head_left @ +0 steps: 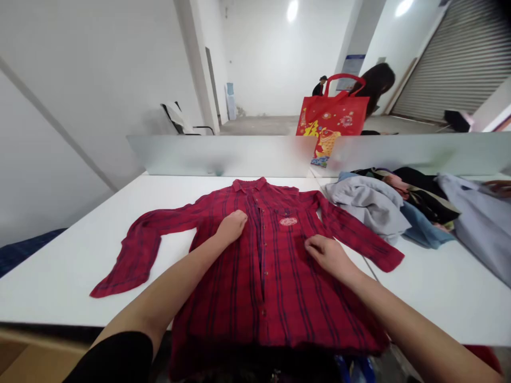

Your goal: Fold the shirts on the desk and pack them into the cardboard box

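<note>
A red and navy plaid shirt (279, 276) lies front up on the white table, collar at the far end and its lower hem hanging over the near edge. Its front is partly parted along the button line, and a pale round print sits on the chest pocket. My left hand (232, 227) is closed on the cloth beside the button line, fingertips hidden from me. Below the pocket, my right hand (328, 254) has its fingers curled and pinched at the shirt's surface. The left sleeve in view bends toward me; the other stretches out to the right.
Crumpled clothes (369, 205) are heaped at the right, with part of another person's hand (501, 187) at the far edge. A frosted divider (239, 157) runs along the table's back. A red bag (333, 114) hangs over it, and a person (377, 85) is behind.
</note>
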Tool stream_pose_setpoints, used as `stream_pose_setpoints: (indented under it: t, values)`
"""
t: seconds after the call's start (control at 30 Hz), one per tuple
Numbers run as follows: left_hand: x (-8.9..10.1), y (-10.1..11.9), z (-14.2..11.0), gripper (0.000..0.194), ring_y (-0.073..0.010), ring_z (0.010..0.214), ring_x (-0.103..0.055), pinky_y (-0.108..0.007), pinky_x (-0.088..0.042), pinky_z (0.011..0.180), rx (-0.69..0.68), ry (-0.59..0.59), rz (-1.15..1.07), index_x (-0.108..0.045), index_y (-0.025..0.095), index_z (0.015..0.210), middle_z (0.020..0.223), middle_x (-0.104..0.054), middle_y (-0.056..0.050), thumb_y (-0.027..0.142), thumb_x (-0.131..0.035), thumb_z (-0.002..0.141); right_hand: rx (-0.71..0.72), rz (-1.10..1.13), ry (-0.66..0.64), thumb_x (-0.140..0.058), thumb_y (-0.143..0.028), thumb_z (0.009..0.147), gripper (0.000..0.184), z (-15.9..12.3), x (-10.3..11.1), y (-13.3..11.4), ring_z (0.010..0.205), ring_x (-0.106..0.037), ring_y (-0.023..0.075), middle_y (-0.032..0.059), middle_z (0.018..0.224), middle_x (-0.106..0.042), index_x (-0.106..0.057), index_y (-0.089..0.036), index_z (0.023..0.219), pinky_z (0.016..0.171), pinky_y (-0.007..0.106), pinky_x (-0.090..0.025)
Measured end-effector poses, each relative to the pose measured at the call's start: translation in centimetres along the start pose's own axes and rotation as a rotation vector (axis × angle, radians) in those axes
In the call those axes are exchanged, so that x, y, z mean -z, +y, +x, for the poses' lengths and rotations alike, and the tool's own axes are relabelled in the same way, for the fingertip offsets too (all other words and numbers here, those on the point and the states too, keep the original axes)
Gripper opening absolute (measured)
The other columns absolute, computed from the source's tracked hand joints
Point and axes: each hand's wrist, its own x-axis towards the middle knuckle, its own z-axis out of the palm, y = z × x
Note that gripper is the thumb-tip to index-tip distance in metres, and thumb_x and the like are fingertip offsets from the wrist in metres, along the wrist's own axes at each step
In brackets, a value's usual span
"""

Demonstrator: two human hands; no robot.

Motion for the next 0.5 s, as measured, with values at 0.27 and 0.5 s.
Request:
stream_pose_setpoints:
  t: [0.27,0.5]
  values:
    - [-1.6,0.7,2.3,0.026,-0.0201,0.106,-0.06,-0.035,-0.048,0.096,0.06,0.016,-0.101,-0.066,0.018,0.109,0.11,-0.065,-0.008,0.014,-0.047,0.091,-0.098,0.014,-0.041,-0.059,-0.028,0.084,0.012,9.9,-6.4,-8.3,0.073,-0.061,0.0166,0.0044,0.078,-0.068,-0.062,-0.017,0.08,0.067,0.025,-0.04]
    - [-1.5,-1.4,2.1,0.047,-0.0305,0.139,-0.036,-0.057,-0.027,0.114,0.082,-0.07,0.025,-0.046,0.024,0.141,0.15,-0.044,-0.01,0.043,-0.039,0.099,-0.215,0.102,-0.117,-0.057,-0.003,0.07,0.014,10.9,-6.0,-8.3,0.069,-0.065,0.0171,0.0047,0.07,-0.067,-0.058,-0.017,0.074,0.065,0.025,-0.045]
